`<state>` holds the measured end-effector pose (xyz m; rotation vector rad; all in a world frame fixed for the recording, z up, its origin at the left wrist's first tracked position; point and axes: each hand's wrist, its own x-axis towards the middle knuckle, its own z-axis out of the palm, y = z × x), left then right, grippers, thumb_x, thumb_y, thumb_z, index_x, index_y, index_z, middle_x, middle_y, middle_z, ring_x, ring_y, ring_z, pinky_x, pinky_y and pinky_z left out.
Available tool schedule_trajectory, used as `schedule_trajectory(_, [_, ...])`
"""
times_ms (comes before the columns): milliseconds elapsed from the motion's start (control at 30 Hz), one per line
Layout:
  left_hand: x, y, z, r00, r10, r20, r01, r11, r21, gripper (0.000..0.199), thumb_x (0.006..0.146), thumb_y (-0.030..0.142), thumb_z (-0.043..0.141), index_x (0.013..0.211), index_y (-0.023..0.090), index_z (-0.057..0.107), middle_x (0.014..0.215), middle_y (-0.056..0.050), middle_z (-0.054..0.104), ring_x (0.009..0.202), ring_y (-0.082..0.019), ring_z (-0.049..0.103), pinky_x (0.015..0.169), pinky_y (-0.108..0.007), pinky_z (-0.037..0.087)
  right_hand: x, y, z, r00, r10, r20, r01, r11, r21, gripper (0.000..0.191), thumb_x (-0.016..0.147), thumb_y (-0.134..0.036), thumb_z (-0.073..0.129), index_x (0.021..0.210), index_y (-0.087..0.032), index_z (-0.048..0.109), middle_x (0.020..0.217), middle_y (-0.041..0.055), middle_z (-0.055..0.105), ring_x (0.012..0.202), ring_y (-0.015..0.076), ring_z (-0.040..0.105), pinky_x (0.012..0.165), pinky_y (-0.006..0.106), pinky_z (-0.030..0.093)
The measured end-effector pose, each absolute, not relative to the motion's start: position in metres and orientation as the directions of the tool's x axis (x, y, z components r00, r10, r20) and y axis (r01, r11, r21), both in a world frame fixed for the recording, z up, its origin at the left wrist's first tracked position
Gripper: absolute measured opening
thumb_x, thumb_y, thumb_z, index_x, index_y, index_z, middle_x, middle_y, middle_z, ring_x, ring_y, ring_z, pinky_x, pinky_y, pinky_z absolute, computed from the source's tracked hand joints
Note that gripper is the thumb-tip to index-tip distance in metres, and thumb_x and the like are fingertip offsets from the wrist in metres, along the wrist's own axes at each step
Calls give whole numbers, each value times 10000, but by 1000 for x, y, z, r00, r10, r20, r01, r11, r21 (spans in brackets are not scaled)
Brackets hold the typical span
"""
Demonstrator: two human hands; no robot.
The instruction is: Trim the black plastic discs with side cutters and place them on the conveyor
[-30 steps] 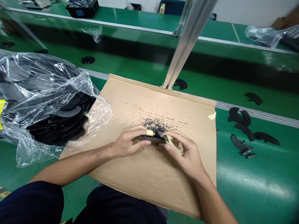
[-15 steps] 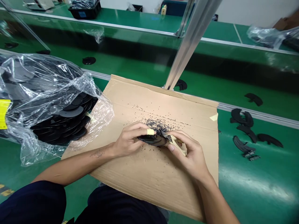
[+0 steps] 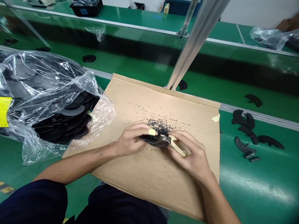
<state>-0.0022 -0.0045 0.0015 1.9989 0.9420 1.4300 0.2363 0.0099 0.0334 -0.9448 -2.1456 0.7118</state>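
Over the cardboard sheet [image 3: 140, 174], my left hand [image 3: 130, 139] grips a thin, black, curved plastic part [image 3: 155, 141] by its left side. Yellow tape wraps one finger of that hand. My right hand [image 3: 192, 152] is closed around nippers [image 3: 176, 146] with cream-coloured handles. Their metal jaws meet the part's upper right edge, close to my left fingertips. Whether the jaws are fully closed on the plastic is too small to tell. Tiny black scraps [image 3: 161, 124] lie scattered on the cardboard behind the part.
A clear plastic bag [image 3: 51, 93] full of stacked black parts sits at the left. Several loose black curved pieces [image 3: 247, 133] lie on the green bench [image 3: 257, 174] at the right. A metal post [image 3: 198, 43] rises behind the cardboard. A black bin [image 3: 86, 9] stands on the back shelf.
The nippers have turned so that their metal jaws show more clearly at the part's edge. The black part is tilted slightly differently, and the whole view has shifted a little.
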Motion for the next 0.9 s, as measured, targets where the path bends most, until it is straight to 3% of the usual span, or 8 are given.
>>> schedule_trajectory(333, [-2, -5, 2, 222, 803, 553, 154, -589, 793, 192, 897, 149, 662, 1069, 180, 741, 950, -89, 778, 880, -168, 721, 771, -319, 596, 236, 10, 31, -560, 684, 468, 417, 721, -554, 313, 874, -147, 650, 1175, -213, 595, 1080, 102, 700, 967, 220, 678, 796, 378, 567])
schedule_trajectory(567, [-2, -6, 6, 259, 793, 551, 88, -588, 804, 299, 888, 125, 686, 1166, 224, 733, 983, -82, 793, 884, -170, 734, 772, -315, 605, 237, 10, 30, -563, 661, 496, 430, 747, -508, 299, 880, -164, 638, 1175, -205, 606, 1079, 106, 709, 956, 225, 690, 769, 378, 566])
schedule_trajectory(900, [-1, -8, 1, 242, 790, 563, 67, -593, 803, 241, 866, 152, 727, 1103, 186, 759, 922, -97, 787, 832, -166, 738, 728, -287, 613, 236, 3, 31, -581, 624, 523, 544, 775, -320, 257, 921, -192, 634, 1176, -160, 626, 953, 101, 730, 792, 192, 636, 656, 330, 506])
